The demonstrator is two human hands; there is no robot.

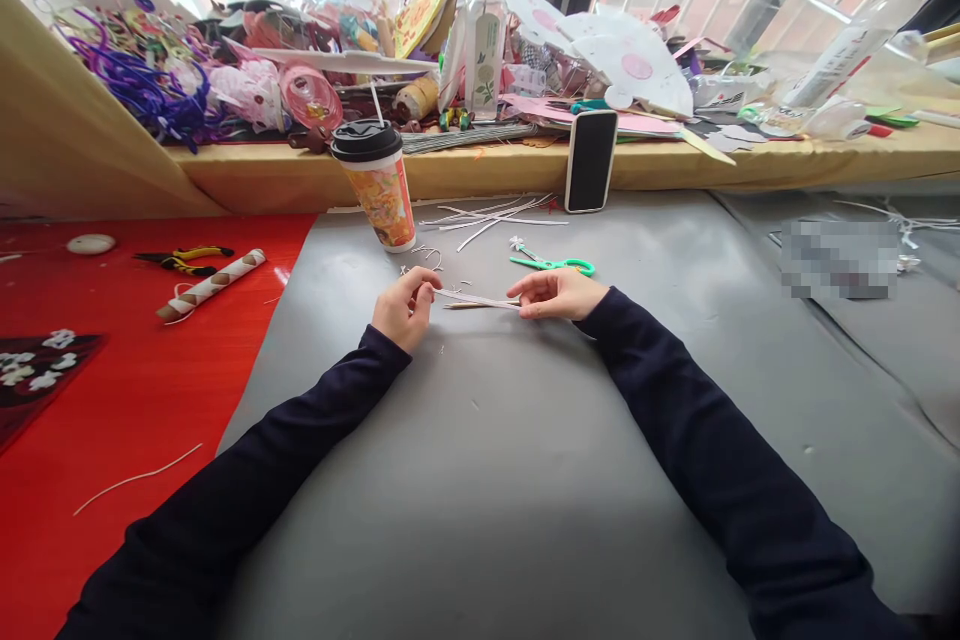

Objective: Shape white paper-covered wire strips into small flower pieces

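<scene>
1. Left hand: fingers curled in, thumb and forefinger pinching the left end of a thin white strip. Hand sits on the grey mat.
2. Right hand: fingers drawn together, tips pinching the right end of the same strip, roughly level with the left hand.
3. Strip lies between the two hands, long axis left to right, nearly level, just above the mat. A thin wooden stick seems to run along just under it, same axis; can't tell whether strip and stick are stuck together.
4. Key relation: each hand has one end, strip spans the gap, neither hand is clearly nearer the middle. Dark sleeves on both arms.
5. Green scissors lie on the mat just beyond the right hand, near it, not touched; well apart from the left hand.
6. Paper cup with black lid and straw stands upright beyond the left hand, near the mat's far edge.
7. Loose white strips scattered beyond the cup's right side; small offcuts around the hands.
8. Phone leans upright against the ledge, beyond the scissors.
9. Red surface on the left holds pliers and a wrapped roll, well apart from both hands.
10. Ledge behind is piled with craft clutter, a bottle upright among it.
</scene>
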